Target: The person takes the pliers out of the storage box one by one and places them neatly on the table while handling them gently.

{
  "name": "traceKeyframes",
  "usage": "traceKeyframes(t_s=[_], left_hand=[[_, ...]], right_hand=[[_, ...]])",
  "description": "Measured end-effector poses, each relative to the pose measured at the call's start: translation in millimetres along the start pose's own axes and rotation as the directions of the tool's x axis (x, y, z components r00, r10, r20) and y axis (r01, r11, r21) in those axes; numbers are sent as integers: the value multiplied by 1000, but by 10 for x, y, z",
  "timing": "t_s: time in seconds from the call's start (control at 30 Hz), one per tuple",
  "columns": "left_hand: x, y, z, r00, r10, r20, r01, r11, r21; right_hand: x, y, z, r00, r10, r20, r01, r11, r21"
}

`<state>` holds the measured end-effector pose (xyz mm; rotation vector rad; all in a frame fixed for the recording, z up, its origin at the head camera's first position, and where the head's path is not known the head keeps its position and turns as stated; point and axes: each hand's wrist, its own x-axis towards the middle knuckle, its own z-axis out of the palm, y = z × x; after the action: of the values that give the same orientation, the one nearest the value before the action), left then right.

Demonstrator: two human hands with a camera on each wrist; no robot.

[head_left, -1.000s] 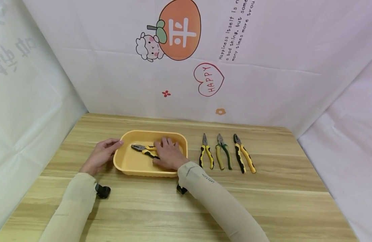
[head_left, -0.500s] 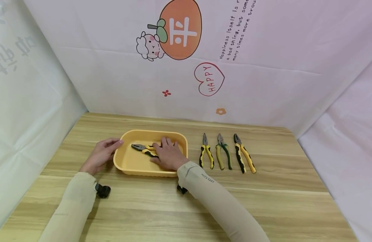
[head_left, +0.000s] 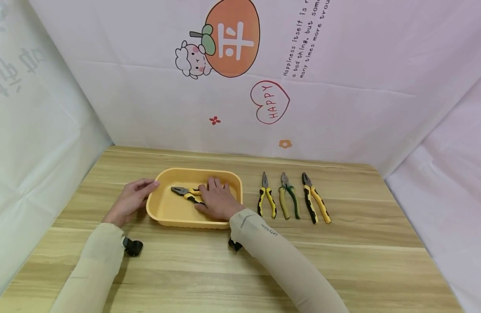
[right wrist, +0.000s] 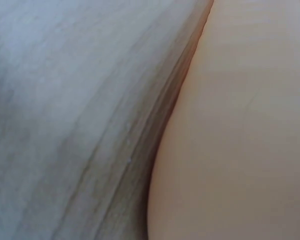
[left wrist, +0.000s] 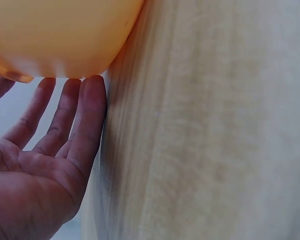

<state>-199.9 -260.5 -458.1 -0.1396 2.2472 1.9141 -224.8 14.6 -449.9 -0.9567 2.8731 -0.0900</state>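
My left hand (head_left: 131,199) is at the left end of the yellow plastic tray (head_left: 177,224), thumb at the rim. In the left wrist view its fingers (left wrist: 87,110) reach out fairly straight, tips against the tray's outer wall (left wrist: 55,40). Inside the tray lies a pair of combination pliers (head_left: 181,191), grey head to the left, with yellow-and-black handles. My right hand (head_left: 217,201) holds those handles from above, covering their ends. The right wrist view shows only the tray's outside wall (right wrist: 235,140) and the table, so the right fingers are out of sight there.
To the right of the tray, side by side on the wooden table (head_left: 361,269), lie long-nose pliers (head_left: 267,198), green-handled pliers (head_left: 289,198) and larger yellow-and-black pliers (head_left: 314,200). A white printed cloth (head_left: 146,95) stands behind.
The pliers in the tray have shifted very slightly to the right. My right thumb has moved a little to the left over the handles. The left hand and tray stay put.
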Motion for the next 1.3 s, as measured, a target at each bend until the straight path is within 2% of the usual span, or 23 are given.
traceKeyframes(t_s=[0.17,0.47,0.93,1.3], left_hand=[[-9,-2,-7,1000,2,4,-2,1000,6],[-15,-8,-21,1000,7,6,-7,1000,3],[-3,4,-23,1000,-2,-6,2,1000,1],[-3,7,5,1000,-11,0,11,1000,5]], right_hand=[[20,9,-6,1000,19,-7,-18,995,98],[24,45,-24,999,45,2,-44,960,275],[4,33,-101,997,52,-53,-32,946,322],[-34,51,-163,991,80,-107,-30,912,409]])
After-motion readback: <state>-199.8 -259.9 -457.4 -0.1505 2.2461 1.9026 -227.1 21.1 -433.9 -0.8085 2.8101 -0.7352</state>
